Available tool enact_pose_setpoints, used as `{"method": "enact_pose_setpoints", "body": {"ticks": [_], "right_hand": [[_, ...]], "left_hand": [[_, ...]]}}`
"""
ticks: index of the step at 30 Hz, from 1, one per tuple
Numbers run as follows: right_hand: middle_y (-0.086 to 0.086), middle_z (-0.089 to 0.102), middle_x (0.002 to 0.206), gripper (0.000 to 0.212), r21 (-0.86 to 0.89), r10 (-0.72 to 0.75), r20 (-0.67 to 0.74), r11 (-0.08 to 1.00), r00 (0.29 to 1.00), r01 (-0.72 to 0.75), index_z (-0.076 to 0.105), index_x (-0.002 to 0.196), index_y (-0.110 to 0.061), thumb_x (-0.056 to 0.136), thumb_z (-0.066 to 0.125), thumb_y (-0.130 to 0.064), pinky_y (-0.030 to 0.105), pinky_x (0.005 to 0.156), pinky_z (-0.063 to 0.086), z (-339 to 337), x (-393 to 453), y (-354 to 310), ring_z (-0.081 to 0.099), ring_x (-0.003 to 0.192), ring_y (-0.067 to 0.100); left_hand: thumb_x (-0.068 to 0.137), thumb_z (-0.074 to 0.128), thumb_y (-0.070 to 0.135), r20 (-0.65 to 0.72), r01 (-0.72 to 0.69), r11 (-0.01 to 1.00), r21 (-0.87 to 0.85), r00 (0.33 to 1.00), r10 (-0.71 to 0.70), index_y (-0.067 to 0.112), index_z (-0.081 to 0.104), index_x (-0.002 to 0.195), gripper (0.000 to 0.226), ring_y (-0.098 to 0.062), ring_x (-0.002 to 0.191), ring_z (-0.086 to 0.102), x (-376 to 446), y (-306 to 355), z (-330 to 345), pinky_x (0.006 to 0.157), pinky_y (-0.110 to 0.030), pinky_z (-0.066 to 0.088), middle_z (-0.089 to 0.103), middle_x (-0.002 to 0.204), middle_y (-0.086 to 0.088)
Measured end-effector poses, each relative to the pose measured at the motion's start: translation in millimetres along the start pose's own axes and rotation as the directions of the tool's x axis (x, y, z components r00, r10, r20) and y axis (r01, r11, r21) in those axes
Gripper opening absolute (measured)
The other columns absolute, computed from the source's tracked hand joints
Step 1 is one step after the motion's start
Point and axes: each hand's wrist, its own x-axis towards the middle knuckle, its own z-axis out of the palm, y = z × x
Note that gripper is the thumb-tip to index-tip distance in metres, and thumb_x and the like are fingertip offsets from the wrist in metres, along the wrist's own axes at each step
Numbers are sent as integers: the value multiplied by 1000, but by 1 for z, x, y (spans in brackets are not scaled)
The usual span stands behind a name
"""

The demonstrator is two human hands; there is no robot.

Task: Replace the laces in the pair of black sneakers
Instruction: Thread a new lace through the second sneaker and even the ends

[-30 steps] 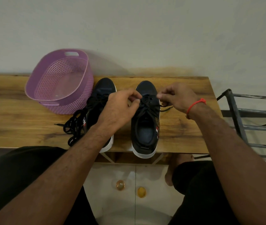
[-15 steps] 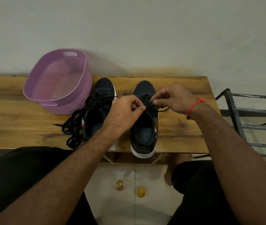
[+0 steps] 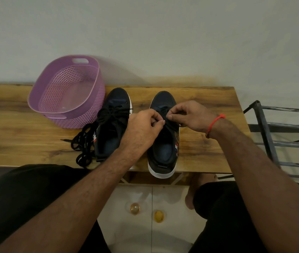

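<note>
Two black sneakers with white soles stand side by side on the wooden table (image 3: 209,143), toes toward the wall. The left sneaker (image 3: 113,125) has black laces across its top. Over the right sneaker (image 3: 163,148), my left hand (image 3: 143,128) and my right hand (image 3: 190,115) both pinch its black lace (image 3: 170,125) near the upper eyelets, fingertips almost meeting. A loose bundle of black laces (image 3: 83,143) lies on the table just left of the left sneaker.
A purple perforated plastic basket (image 3: 94,99) sits tilted at the back left, touching the left sneaker's toe area. A dark metal rack (image 3: 272,143) stands right of the table. My knees sit below the front edge, the wall right behind the table.
My hands have drawn closer together over the right sneaker's lace, the left hand moving right and slightly forward, the right hand shifting inward. The sneakers and basket stay in place.
</note>
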Motion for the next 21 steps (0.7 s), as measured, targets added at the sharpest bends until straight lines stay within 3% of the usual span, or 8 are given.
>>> {"method": "enact_pose_setpoints", "body": {"ticks": [5, 9, 14, 18, 21], "right_hand": [[4, 71, 94, 12, 55, 46, 24, 997, 999, -47, 74, 99, -13, 97, 63, -18, 30, 79, 55, 3, 1, 1, 63, 87, 13], [-5, 66, 81, 12, 131, 83, 30, 988, 996, -86, 71, 91, -18, 98, 62, -16, 18, 64, 46, 4, 0, -1, 58, 74, 5], [-7, 66, 82, 9, 154, 93, 28, 983, 995, -96, 71, 93, -18, 97, 63, -18, 10, 56, 45, 4, -2, -1, 57, 73, 1], [-5, 67, 81, 9, 137, 54, -30, 989, 998, -49, 69, 96, -20, 92, 69, -12, 29, 74, 52, 5, 0, 0, 61, 78, 10], [-4, 66, 82, 28, 114, 28, -36, 993, 999, -23, 64, 114, -15, 88, 72, -6, 28, 81, 53, 0, -1, -1, 63, 83, 15]], "left_hand": [[92, 72, 32, -16, 20, 1000, -10, 1000, -20, 23, 71, 94, 9, 1, 71, 62, -1, 1, 1, 67, -11, 50, 66, 73, 11], [92, 73, 31, -17, 31, 999, -30, 999, -32, 22, 73, 94, 10, 2, 74, 62, 0, 1, 1, 69, -11, 50, 66, 74, 13], [91, 74, 31, -3, 58, 996, -63, 998, -58, 24, 72, 93, 7, 1, 75, 64, 1, 0, 2, 72, -13, 52, 68, 75, 12], [90, 76, 31, 23, 109, 988, -110, 994, -107, 26, 72, 87, 7, 0, 68, 63, 4, 0, 1, 62, -10, 51, 68, 72, 9], [88, 77, 29, 68, 168, 975, -142, 985, -160, 26, 73, 85, 6, -2, 74, 63, 8, 1, -5, 64, -13, 51, 69, 78, 9]]}}
